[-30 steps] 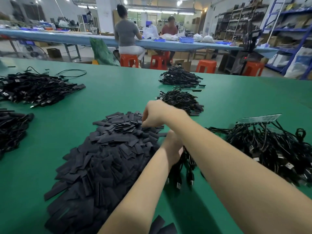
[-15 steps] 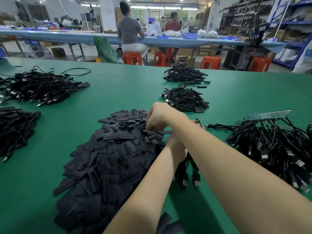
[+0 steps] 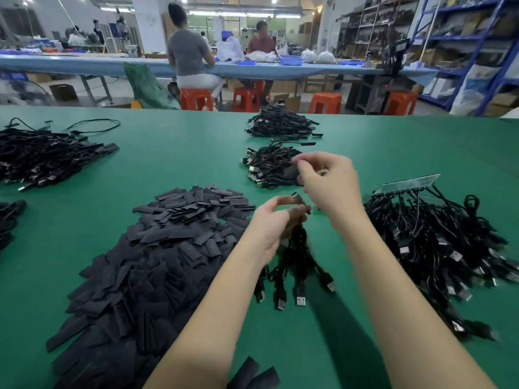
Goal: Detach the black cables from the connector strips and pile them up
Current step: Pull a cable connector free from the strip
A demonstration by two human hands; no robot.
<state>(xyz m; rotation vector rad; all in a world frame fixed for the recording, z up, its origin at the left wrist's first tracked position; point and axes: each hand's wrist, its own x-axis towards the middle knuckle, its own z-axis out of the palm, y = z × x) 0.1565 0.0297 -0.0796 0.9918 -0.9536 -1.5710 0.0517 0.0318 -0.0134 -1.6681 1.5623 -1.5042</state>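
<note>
Several heaps cover the green table [image 3: 168, 153], sorted by kind: flat black strips [image 3: 157, 248] left, loose cables [image 3: 271, 168] beyond. Her left hand [image 3: 271, 227] pinches a bundle of black cables [image 3: 295, 259], plugs dangling. A moment ago her right hand [image 3: 327, 182] reached into the strips; now it's raised, fingers loosely curled, seemingly holding nothing.

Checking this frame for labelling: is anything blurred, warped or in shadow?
Head view: right hand is motion-smeared, so what it pinches is unclear; left hand and its cable bundle read sharper. Wide lens bends the shelves. Soft overhead light casts arm shadows on the green table.
</note>
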